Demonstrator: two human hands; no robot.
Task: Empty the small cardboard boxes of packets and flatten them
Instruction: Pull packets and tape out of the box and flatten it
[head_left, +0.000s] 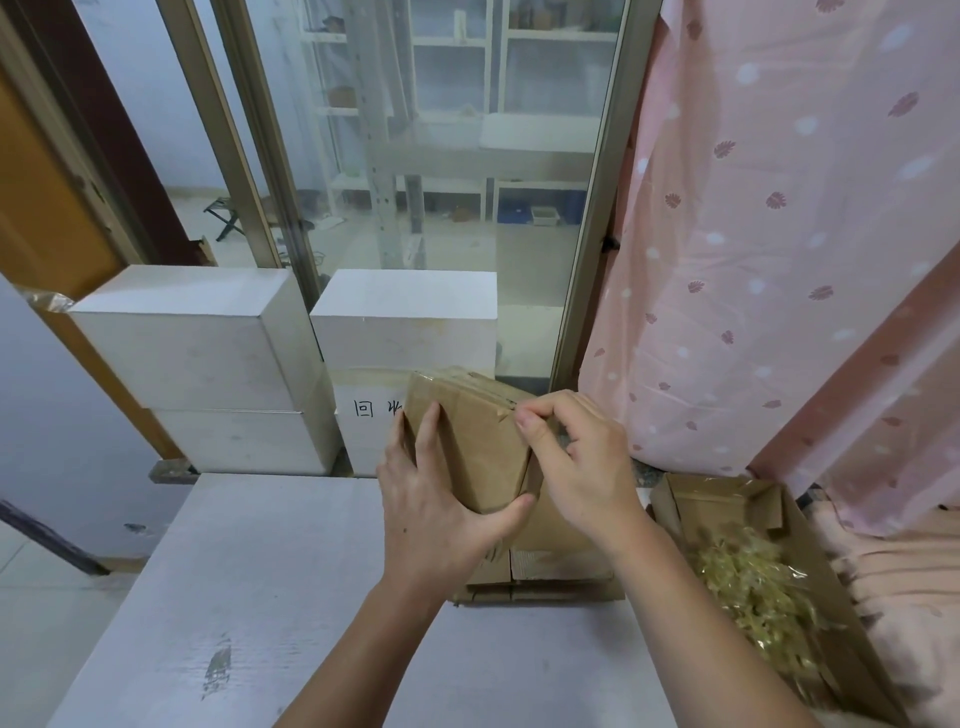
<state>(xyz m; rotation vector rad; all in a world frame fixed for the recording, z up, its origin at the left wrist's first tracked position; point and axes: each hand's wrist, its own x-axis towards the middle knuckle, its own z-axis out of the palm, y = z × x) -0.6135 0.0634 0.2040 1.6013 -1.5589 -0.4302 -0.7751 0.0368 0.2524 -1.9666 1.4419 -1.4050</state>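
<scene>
— While the small cardboard box (467, 441) is held tilted above the bench (291, 597), how far along would you judge the job?

— Partway, I'd say. Just beneath that box lie flattened pieces of cardboard (540, 571) on the bench, so some boxes look done. To the right of the small box, an open carton (810, 561) holds a heap of clear packets (748, 587) with yellowish contents — probably what came out of them. The box in hand looks taped and closed, so it seems yet to be opened, emptied and flattened.

— And the hands?

— The left hand (436, 499) grips the box's near left side, fingers spread up its face and thumb hooked under the lower corner. The right hand (576, 457) is at the box's upper right edge, thumb and forefinger pinched together on what looks like a strip of clear tape (558, 434) there.

— Are more boxes waiting?

— I can't tell. Behind the small box stand white boxes (208, 353), one with handwriting partly covered by it; whether they belong to the task isn't clear. The carton's right end runs out of view, the packets' contents are too blurred to name, and what's inside the held box is hidden.
</scene>
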